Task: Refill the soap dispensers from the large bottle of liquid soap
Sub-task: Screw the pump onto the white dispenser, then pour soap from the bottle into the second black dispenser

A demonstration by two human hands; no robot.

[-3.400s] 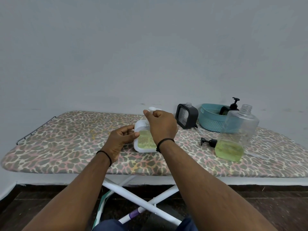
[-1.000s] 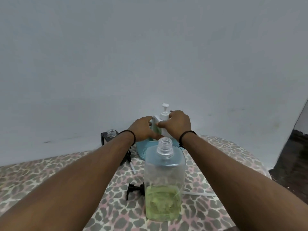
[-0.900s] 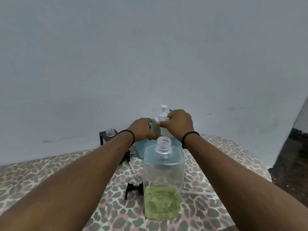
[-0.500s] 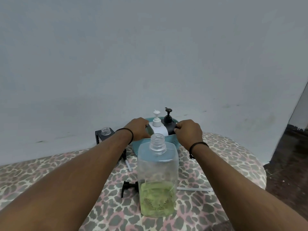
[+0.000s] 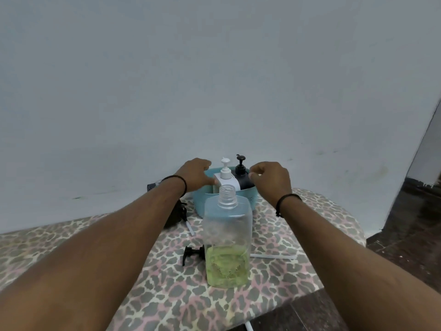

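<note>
Two dispensers, white dispenser [image 5: 225, 178] and black dispenser [image 5: 241, 180], sit in the teal basket [image 5: 200, 206] at frame centre. Left hand [image 5: 196, 175] touches the white one, fingers relaxed; right hand [image 5: 272, 181] hovers loosely curled, empty. Next, probably the open-necked dispenser [image 5: 152, 186] half hidden at centre left needs filling from the large bottle [image 5: 228, 242].

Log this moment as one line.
white pump dispenser: in teal basket | left hand: touching it | right hand: empty | clear soap bottle: uncapped

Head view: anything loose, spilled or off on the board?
No spill visible. The large soap bottle stands uncapped; its black pump lies loose on the board beside it, tube sticking out.
</note>
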